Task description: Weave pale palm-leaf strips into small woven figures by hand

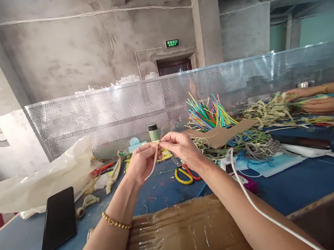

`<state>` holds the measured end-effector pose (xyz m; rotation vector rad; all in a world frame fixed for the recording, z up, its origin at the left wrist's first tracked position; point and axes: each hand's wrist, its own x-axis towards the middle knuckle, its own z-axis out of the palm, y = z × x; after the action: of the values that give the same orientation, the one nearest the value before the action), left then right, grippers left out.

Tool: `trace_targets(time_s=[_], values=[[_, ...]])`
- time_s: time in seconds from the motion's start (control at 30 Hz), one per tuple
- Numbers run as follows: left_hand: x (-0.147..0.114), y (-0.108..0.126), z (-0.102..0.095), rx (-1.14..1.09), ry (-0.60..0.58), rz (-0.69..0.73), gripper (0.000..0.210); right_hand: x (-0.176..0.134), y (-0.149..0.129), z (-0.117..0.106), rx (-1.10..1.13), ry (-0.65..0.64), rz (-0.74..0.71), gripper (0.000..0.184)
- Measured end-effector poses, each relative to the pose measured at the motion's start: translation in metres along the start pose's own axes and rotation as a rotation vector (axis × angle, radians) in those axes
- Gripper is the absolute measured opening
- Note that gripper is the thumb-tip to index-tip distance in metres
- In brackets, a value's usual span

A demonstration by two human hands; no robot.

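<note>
Both my hands meet above the blue table, fingers pinched close together. Between the fingertips of my left hand (144, 161) is a thin cream-coloured strip (153, 164), its loose end hanging down past the palm. My right hand (180, 146) pinches the upper end of the same strip, where a small yellowish bit shows. Just below my right hand lie scissors (184, 175) with yellow and red handles. A green jar with a black lid (153, 132) stands right behind my fingertips.
A black phone (58, 221) and a plastic bag (67, 164) lie left. Colourful pipe-cleaner-like sticks (209, 113), cardboard, cords and a blue mask (275, 163) lie right. A white cable (252, 204) crosses my right forearm. Another person's hands (316, 106) hold pale strips. A cardboard box (182, 234) is in front.
</note>
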<state>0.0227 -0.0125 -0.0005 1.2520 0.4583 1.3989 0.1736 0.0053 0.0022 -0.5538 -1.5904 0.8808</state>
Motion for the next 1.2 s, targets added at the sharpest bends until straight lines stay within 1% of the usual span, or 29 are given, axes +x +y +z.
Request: trace_targets(time_s=[0.1,0.2,0.3,0.37,0.5,0.6,0.7,0.8,0.87,0.93,1.03,1.1,1.2], values=[[0.0,0.0,0.002,0.021,0.013,0.04,0.019,0.0,0.0,0.001,0.045,-0.023,-0.019,0.029],[-0.001,0.0,0.001,0.066,0.032,0.078,0.023,-0.001,-0.001,0.001,0.037,-0.017,-0.046,0.031],[-0.004,0.001,0.0,0.108,0.034,0.066,0.025,-0.001,-0.001,0.0,0.032,0.005,0.021,0.036],[-0.006,0.002,0.001,0.134,0.033,0.055,0.027,-0.001,0.001,-0.001,0.071,0.024,0.07,0.039],[-0.009,0.002,0.005,0.155,0.034,0.01,0.027,0.0,0.004,-0.002,0.195,0.042,0.085,0.031],[-0.009,0.001,0.005,0.144,0.037,-0.024,0.028,0.0,0.004,-0.001,0.223,0.055,0.123,0.026],[-0.007,-0.001,0.002,0.22,0.027,0.012,0.026,0.001,0.004,-0.001,0.23,0.056,0.178,0.028],[-0.004,-0.003,-0.002,0.329,0.019,0.096,0.023,0.001,0.005,-0.003,0.21,0.051,0.144,0.025],[-0.004,-0.003,-0.004,0.361,0.01,0.109,0.022,0.001,0.005,-0.004,0.191,0.042,0.108,0.023],[-0.003,-0.003,-0.005,0.367,-0.002,0.108,0.022,0.001,0.005,-0.005,0.171,0.019,0.096,0.024],[-0.003,-0.004,-0.005,0.383,-0.014,0.156,0.021,0.0,0.005,-0.004,0.139,-0.008,0.083,0.029],[-0.003,-0.004,-0.006,0.392,-0.024,0.184,0.021,0.0,0.005,-0.004,0.133,-0.009,0.077,0.03],[-0.003,-0.005,-0.006,0.371,-0.026,0.19,0.02,0.001,0.006,-0.003,0.141,0.005,0.056,0.029]])
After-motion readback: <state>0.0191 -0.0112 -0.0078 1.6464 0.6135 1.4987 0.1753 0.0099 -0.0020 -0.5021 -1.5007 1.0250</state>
